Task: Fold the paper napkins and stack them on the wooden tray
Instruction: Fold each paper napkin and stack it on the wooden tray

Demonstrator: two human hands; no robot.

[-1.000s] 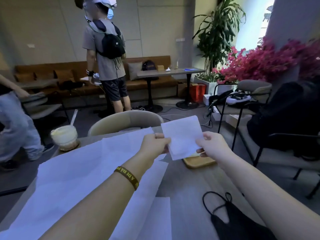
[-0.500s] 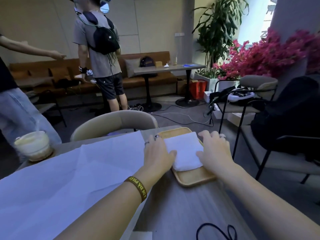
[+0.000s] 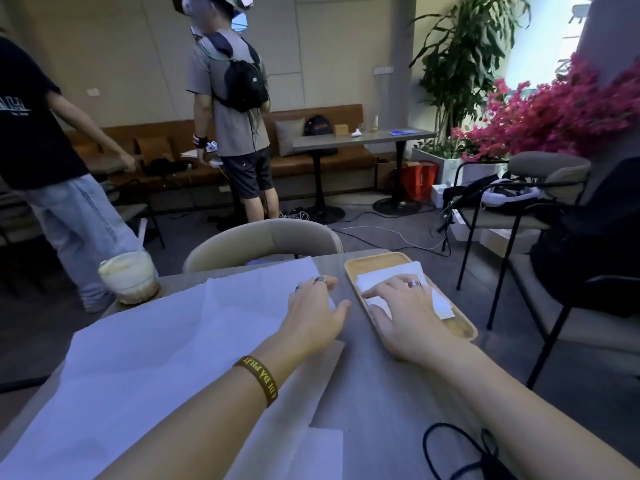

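Note:
A wooden tray point(image 3: 374, 263) lies at the table's far right corner. On it sits a folded white napkin point(image 3: 388, 274). My right hand point(image 3: 403, 308) lies flat on that napkin, fingers spread, pressing it down. My left hand point(image 3: 317, 311) rests open just left of the tray, its fingers on the edge of the large unfolded white napkins point(image 3: 166, 341) that cover the left half of the table. Another small white sheet point(image 3: 322, 448) lies near the front edge.
An iced drink with a straw point(image 3: 126, 275) stands at the table's far left. A black mask with loops point(image 3: 464, 455) lies front right. A beige chair point(image 3: 263, 242) is across the table, dark chairs stand to the right, and two people stand beyond.
I brought the folded napkin down from the air onto the tray. My left hand then slid off it to the loose napkins, while my right hand moved on top of it.

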